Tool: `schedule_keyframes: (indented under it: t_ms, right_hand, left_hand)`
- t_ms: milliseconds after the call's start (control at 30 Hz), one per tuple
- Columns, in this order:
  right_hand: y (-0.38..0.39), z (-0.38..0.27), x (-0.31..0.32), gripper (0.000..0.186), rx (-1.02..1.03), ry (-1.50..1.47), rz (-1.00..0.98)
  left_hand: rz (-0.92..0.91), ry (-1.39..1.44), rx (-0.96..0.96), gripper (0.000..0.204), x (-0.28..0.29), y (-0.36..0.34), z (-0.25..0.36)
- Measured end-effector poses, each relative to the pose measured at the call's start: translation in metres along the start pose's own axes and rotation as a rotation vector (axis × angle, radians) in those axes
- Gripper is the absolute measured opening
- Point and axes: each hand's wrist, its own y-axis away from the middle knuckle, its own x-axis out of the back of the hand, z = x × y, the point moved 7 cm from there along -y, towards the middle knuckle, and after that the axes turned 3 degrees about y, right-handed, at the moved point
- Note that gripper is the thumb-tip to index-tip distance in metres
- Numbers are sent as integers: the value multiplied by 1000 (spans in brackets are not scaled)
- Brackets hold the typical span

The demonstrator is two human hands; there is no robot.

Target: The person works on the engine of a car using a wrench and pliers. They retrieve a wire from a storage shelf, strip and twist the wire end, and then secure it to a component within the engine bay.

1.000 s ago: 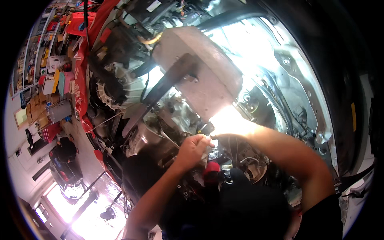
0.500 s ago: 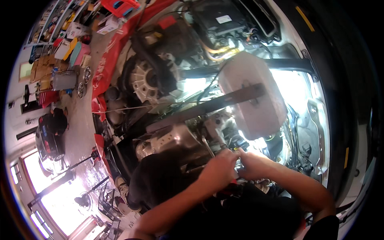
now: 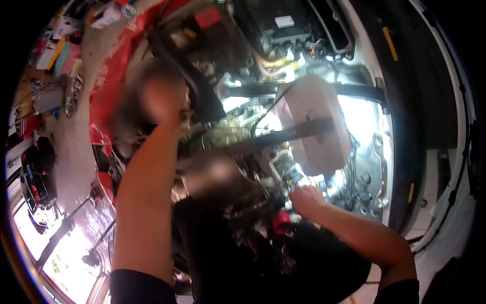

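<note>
I lean over an open car engine bay. My left hand [image 3: 164, 96] reaches far out to the left, above the dark curved hose [image 3: 200, 88] and the red cover. It is smeared, so its fingers and anything in them cannot be made out. My right hand [image 3: 308, 201] stays low in the bay, its fingers curled closed beside pipes and wiring. What they grip, if anything, is hidden. A shiny metal shield [image 3: 215, 175] lies between my arms. Beyond the right hand is a pale grey angular panel [image 3: 316, 126] with a dark bar [image 3: 283, 134] across it.
A red cover [image 3: 114, 68] drapes the left edge of the bay. A black box with a white label [image 3: 284, 21] sits at the far side. A small red part [image 3: 281, 222] lies close to my body. Boxes and papers [image 3: 63, 55] are piled on the floor at far left.
My left hand has left the right hand's side and swung up and left across the bay. My right hand stays near the same spot. The view has shifted somewhat.
</note>
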Motion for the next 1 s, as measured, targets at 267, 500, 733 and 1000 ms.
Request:
schedule_keyframes:
  t_ms: [267, 500, 733, 1000]
  right_hand:
    - [-6, 2, 3, 13, 3, -30, -61]
    - [-7, -3, 12, 14, 13, -5, -129]
    - [-8, -3, 15, 14, 26, 14, -157]
    - [-3, 1, 11, 15, 14, 12, -149]
  left_hand:
    - [5, -114, 36, 29, -1, 2, 4]
    - [-125, -138, -19, 29, -15, -1, -9]
    - [-158, -91, 17, 28, -6, 0, -2]
    - [-72, -69, -76, 26, -12, 2, 2]
